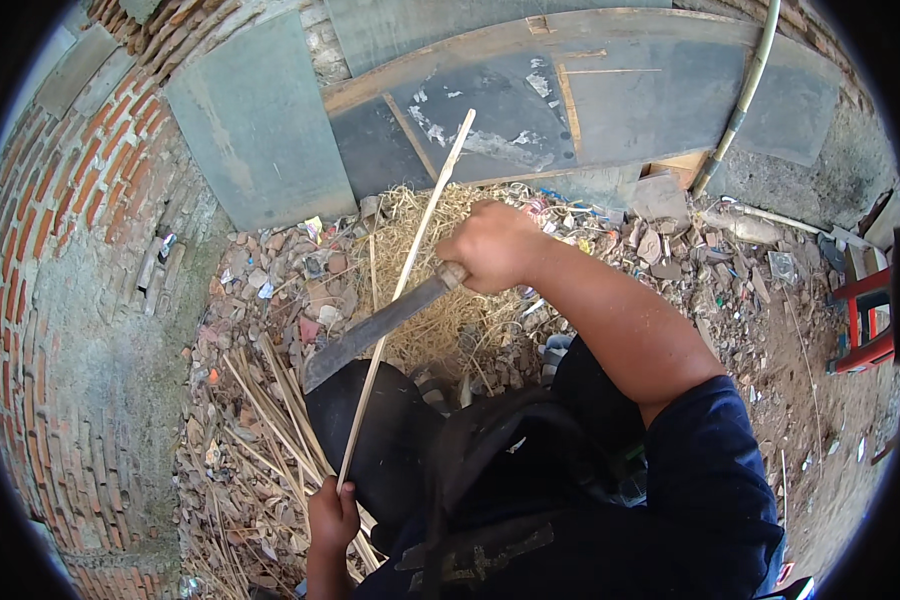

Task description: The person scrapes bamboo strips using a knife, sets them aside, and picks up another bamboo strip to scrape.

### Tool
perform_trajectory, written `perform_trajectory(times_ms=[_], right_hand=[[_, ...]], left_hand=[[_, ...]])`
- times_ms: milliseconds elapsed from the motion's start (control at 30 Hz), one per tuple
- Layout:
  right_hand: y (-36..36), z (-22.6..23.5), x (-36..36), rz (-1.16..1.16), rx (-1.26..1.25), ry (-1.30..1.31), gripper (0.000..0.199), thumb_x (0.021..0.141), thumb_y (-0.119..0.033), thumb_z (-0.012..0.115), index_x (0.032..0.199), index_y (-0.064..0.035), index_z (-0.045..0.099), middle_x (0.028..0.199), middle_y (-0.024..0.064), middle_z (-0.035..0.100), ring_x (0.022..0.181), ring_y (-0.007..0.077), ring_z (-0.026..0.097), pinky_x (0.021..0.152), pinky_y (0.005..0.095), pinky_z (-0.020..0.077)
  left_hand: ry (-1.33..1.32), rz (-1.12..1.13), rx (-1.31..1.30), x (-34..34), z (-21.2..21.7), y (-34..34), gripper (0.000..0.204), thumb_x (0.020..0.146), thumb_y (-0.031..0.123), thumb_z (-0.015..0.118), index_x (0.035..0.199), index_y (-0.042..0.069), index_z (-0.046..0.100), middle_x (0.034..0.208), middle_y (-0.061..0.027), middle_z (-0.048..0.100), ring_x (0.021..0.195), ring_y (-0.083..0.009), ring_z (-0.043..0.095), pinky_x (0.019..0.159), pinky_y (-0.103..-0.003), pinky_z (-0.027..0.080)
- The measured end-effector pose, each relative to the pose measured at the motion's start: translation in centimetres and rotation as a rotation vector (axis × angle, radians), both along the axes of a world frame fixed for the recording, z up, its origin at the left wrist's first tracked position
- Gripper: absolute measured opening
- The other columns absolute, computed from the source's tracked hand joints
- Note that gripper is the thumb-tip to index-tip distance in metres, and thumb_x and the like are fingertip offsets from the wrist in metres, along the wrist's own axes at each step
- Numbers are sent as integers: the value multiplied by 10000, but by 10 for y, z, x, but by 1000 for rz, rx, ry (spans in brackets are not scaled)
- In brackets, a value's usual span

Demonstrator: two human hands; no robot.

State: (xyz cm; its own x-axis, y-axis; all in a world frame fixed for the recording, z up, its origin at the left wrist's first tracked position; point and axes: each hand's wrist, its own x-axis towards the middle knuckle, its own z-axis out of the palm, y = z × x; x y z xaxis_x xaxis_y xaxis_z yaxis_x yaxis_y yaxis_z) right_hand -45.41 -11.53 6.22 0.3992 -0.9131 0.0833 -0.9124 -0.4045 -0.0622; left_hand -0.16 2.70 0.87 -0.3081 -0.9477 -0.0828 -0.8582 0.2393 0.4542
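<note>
A long, pale strip of wood or bamboo (432,207) slants upward and away from my left hand (332,517), which is closed around its near end by my left thigh. My right hand (490,245) grips the wooden handle of a machete (378,330) in front of me. Its broad, dark blade points down to the left and crosses the strip near the middle. Whether the edge touches the strip I cannot tell. Fine straw-coloured shavings (450,325) are heaped on the ground beyond my knees. More long strips (280,410) lie in a bundle beside my left leg.
Rubble and litter (260,285) cover the ground. A brick wall (60,330) rises at the left, and grey panels (260,130) lean along the far side. A pole (740,110) stands at the back right. Farther right sits a red stool-like object (860,320).
</note>
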Motion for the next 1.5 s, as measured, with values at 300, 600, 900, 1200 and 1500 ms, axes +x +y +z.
perform_trajectory(times_ms=[300,600,900,1200,1500], right_hand=[[-15,-31,-43,-468,88,-403,228,796,-238,655,977,-111,713,853,155,703,892,339,698,844,471,553],[-16,-17,-52,-496,63,-428,222,775,-223,653,971,-136,709,884,136,715,880,336,700,817,458,555],[-6,-8,-2,-175,41,-140,88,783,-168,675,851,-223,684,716,-7,687,743,172,699,707,411,581],[-15,-21,-78,-829,50,-506,313,834,-226,612,1126,-164,706,1035,163,724,967,318,699,882,438,557],[2,9,-18,-153,51,-126,199,841,-230,631,1010,-164,713,894,106,723,885,310,702,825,452,558]], left_hand=[[89,51,165,4,10,-6,392,1031,310,513,810,-12,546,638,-221,562,604,-426,591,555,-448,432],[64,-49,16,12,-10,-12,384,1017,290,530,782,-14,527,603,-230,553,586,-472,581,516,-478,419],[120,8,120,12,-3,-7,351,1022,265,525,823,-23,547,625,-235,553,585,-434,577,545,-456,426],[25,-17,34,9,2,-9,321,1005,231,539,799,-16,527,613,-250,549,614,-489,573,530,-491,424],[85,-14,76,2,0,-11,340,1010,264,540,821,-19,531,611,-243,549,606,-488,572,522,-483,418]])
